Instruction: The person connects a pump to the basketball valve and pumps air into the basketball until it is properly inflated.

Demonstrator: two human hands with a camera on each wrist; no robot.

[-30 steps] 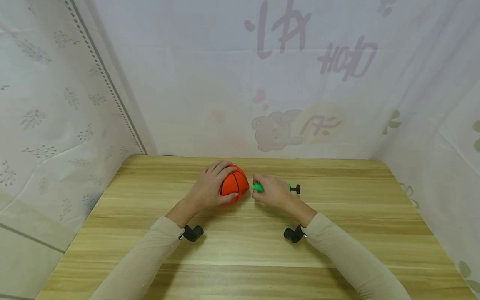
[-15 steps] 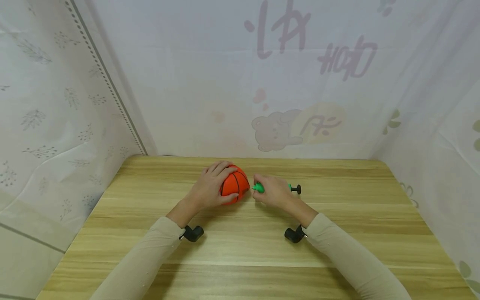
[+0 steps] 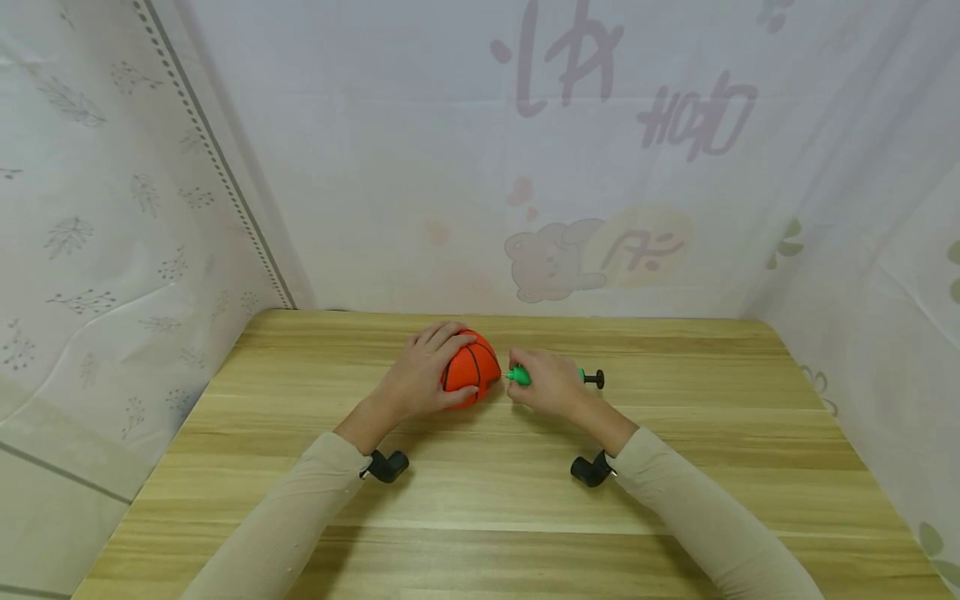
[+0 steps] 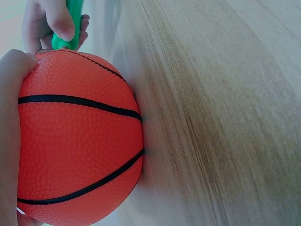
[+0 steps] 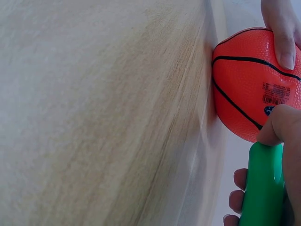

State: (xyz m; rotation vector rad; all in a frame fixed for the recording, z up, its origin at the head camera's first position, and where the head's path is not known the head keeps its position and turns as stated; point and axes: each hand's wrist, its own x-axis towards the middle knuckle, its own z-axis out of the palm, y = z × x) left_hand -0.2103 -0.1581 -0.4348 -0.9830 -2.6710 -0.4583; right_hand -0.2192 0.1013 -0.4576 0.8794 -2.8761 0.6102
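Note:
An orange toy basketball (image 3: 474, 367) with black seams sits on the table. My left hand (image 3: 420, 367) grips it from the left, fingers over the top and thumb on the near side. To its right, my right hand (image 3: 546, 382) holds a green ball pump (image 3: 519, 376) lying level, its thin needle pointing at the ball's right side. The pump's black plunger handle (image 3: 598, 379) sticks out beyond the hand on the right. In the right wrist view, the ball (image 5: 249, 89) shows a printed label near the thumb, and the palm hides part of the pump (image 5: 263, 183).
The wood-grain table (image 3: 480, 500) reaches back to a printed curtain (image 3: 405, 167), with more curtain at both sides. Black wrist mounts (image 3: 388, 467) sit at the cuffs of both light sleeves (image 3: 285, 517), close over the tabletop.

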